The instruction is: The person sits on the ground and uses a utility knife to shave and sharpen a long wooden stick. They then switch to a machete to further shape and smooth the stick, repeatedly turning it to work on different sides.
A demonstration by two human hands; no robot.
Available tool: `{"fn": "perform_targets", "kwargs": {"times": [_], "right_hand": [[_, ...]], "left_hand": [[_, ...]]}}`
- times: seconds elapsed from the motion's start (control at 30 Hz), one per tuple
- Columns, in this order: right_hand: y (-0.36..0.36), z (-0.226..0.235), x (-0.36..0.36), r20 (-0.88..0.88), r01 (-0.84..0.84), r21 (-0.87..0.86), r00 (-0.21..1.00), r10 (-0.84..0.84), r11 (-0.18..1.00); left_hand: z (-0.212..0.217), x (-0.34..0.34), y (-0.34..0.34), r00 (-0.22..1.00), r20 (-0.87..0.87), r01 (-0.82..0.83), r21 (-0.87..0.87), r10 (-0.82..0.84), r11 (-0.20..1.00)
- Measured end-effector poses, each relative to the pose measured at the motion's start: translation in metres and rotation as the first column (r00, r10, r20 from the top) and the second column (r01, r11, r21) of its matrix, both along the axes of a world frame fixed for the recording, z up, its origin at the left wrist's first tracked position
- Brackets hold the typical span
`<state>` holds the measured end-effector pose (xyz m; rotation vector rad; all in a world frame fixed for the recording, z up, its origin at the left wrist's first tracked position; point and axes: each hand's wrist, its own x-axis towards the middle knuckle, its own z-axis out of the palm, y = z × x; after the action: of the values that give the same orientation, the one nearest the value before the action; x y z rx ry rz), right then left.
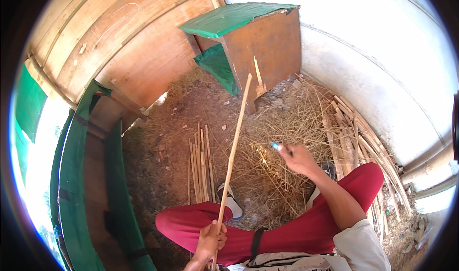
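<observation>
A long, pale bamboo strip (234, 146) slants up from my lap, its far tip standing before the wooden cabinet. My left hand (209, 240) is closed around its lower part, above my left thigh. To the right, apart from the strip, my right hand (300, 160) is closed on a small tool with a blue end (276, 145); the fingers hide most of it, so its kind is unclear. Several thin bamboo strips (201, 165) lie on the ground beyond my left knee. Loose shavings (282, 175) cover the ground between my feet.
A brown wooden cabinet (265, 46) with a green cover (239, 18) stands ahead against the walls. Split bamboo pieces (356, 132) are piled at right along the white wall (382, 55). A green-covered shelf (79, 199) stands at left. My shoes (232, 201) are on the littered ground.
</observation>
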<state>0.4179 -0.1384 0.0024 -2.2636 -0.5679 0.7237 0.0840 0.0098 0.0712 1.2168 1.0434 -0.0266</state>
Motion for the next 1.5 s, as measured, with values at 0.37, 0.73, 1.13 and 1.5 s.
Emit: {"fn": "perform_targets", "kwargs": {"times": [0.37, 0.73, 1.13, 1.5], "right_hand": [[0.005, -0.027, -0.006, -0.369, 0.029, 0.399, 0.920, 0.132, 0.916], [0.006, 0.001, -0.021, 0.328, -0.234, 0.222, 0.932, 0.153, 0.947], [0.013, -0.021, -0.049, 0.618, -0.327, 0.223, 0.776, 0.126, 0.918], [0.018, -0.020, -0.028, 0.558, -0.185, -0.035, 0.812, 0.172, 0.982]], "left_hand": [[-0.026, -0.014, 0.011, 0.983, 0.185, 0.133, -0.630, -0.018, 0.766], [-0.025, 0.001, -0.022, 0.997, 0.049, 0.057, 0.129, -0.063, 0.990], [-0.044, 0.040, -0.037, 0.991, 0.110, 0.047, 0.278, -0.080, 0.959], [-0.057, 0.073, -0.050, 0.989, 0.077, 0.107, 0.250, -0.130, 0.962]]}}
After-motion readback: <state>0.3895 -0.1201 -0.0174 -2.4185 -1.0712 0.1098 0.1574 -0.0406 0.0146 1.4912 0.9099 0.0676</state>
